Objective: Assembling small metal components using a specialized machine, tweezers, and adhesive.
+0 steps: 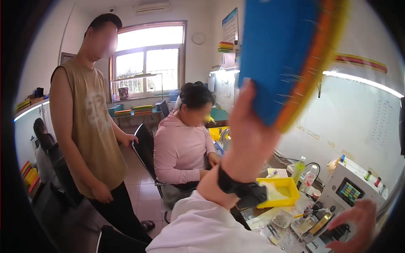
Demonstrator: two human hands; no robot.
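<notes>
My left hand (249, 126) is raised high in front of me, with a black band round its wrist. It grips a stack of blue, orange and yellow boards (280, 55) by its lower end, thumb on the blue face. Thin pale wire-like pieces stick out along the stack's edge, and its top runs out of view. At the lower right my right hand (356, 227) is blurred, its fingers curved and apart with nothing visible between them. It is nearest a grey-white bench machine (354, 189) with a small screen and thread spools.
The cluttered bench holds a yellow tray (274, 204), a green-capped bottle (298, 168) and a small dish (282, 220). A seated co-worker in pink (179, 147) works to the left. Another person (90, 114) stands beside a black chair (145, 152). A shelf carries coloured boards (360, 63).
</notes>
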